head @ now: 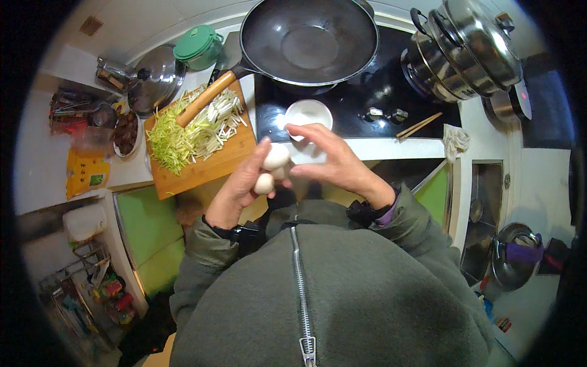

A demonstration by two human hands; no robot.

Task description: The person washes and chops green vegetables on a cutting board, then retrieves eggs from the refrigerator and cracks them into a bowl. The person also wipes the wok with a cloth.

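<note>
Several whitish eggs point(276, 156) are held in my left hand point(243, 183), in front of my jacket and right of the cutting board. My right hand point(341, 160) is raised just right of them, thumb and fingers apart, with nothing seen in its grasp. Its fingertips overlap the near edge of a small white bowl point(309, 114) at the front of the black cooktop. On the wooden cutting board point(211, 169) lie chopped yellow-green and white stalks point(197, 128), piled beneath the wok's wooden handle point(206, 98).
A large dark wok point(309, 41) sits on the cooktop point(426, 126). A steel steamer pot point(458, 55) stands at the right, with chopsticks point(418, 126) and a cloth point(455, 142) nearer. Left are a green-lidded container point(198, 48), a pot lid point(156, 82) and a yellow packet point(87, 173).
</note>
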